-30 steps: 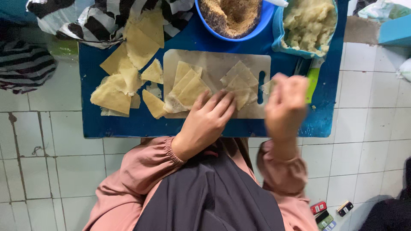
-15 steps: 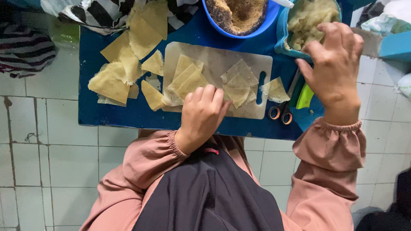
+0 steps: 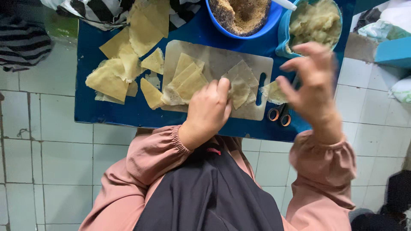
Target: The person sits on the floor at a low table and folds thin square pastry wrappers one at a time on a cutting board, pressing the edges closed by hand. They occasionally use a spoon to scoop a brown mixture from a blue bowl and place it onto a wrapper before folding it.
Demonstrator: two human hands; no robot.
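One blue table (image 3: pixel 107 111) carrying everything. Pale cutting board (image 3: pixel 214 57) at its middle, reaching toward the near edge. Two bowls along the far edge: blue bowl (image 3: pixel 242 17) of brown crumbs, teal bowl (image 3: pixel 314 23) of pale mash at the far right corner. Left hand (image 3: pixel 209 111) flat over the board's near edge, fingers extended, pressing down on a square dough sheet (image 3: pixel 239 90), gripping nothing. Right hand (image 3: pixel 312 85) raised above the right edge, fingers spread and loose, empty, just below the teal bowl. Loose heap of sheets (image 3: pixel 107 79) toward the left edge; small stack (image 3: pixel 186 81) on the board's left half. Orange-handled scissors (image 3: pixel 279 114) at the near edge, beside the board.

Step in hand, by the look: holding one sheet flat, ready for filling. Next move calls for filling brought from a bowl to the middle of the sheet, with the left hand's pressure kept on.
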